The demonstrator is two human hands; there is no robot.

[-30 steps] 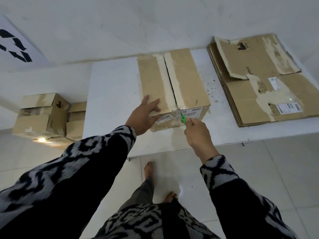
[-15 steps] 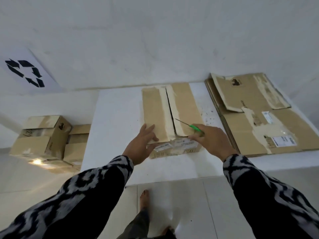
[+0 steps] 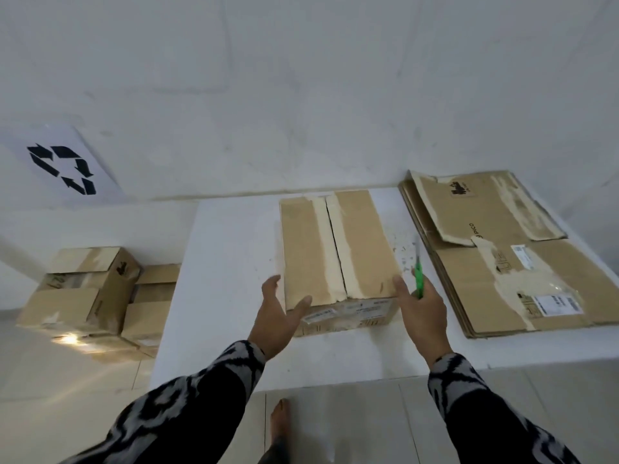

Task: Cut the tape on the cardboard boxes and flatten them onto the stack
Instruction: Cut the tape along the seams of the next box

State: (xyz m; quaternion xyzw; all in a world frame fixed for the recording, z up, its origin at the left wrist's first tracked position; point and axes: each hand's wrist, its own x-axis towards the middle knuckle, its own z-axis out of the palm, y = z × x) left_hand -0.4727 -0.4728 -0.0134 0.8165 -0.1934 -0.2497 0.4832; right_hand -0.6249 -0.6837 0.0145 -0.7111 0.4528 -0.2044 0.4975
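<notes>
A brown cardboard box (image 3: 361, 249) stands on the white table (image 3: 231, 262), its top tape slit along the centre seam. My left hand (image 3: 279, 316) cups the box's near left corner, thumb on top. My right hand (image 3: 423, 313) presses the near right corner while holding a green-handled cutter (image 3: 418, 279), blade pointing away from me. To the right lies the stack of flattened boxes (image 3: 522, 259) with torn tape and labels.
Several taped boxes (image 3: 90, 289) sit on the floor left of the table. A sheet with a recycling symbol (image 3: 63, 164) hangs on the white wall. My bare foot (image 3: 279, 420) stands on the tiled floor by the table's near edge.
The cutter ran along the top seam, then my right hand pulled off to the box's right side. My left hand slid from the top to the near left corner. The camera tilted up.
</notes>
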